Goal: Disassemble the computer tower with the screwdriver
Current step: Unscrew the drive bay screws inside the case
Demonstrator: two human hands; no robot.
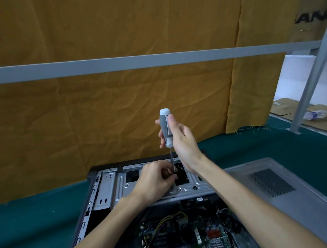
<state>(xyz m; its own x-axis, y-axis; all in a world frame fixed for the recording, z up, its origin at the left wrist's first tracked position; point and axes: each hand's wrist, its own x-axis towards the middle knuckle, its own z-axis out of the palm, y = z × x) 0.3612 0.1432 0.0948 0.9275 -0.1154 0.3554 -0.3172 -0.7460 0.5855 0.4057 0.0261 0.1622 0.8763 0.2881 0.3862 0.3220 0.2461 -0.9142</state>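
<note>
The computer tower [109, 190] lies on its side, open, on the green table, with its motherboard [188, 238] and cables exposed at the near end. A grey-and-white screwdriver [166, 128] stands upright over the metal drive cage [186, 190]. My right hand [182, 142] is wrapped around its handle. My left hand [155, 181] pinches the lower shaft where the tip meets the cage. The tip and any screw under it are hidden by my left fingers.
The removed grey side panel [279, 191] with a mesh vent lies right of the tower. A yellow cloth [108, 112] hangs behind, crossed by a grey metal rail [153, 61]. A slanted post [311, 83], cardboard and a plastic bottle [315, 115] are at the far right.
</note>
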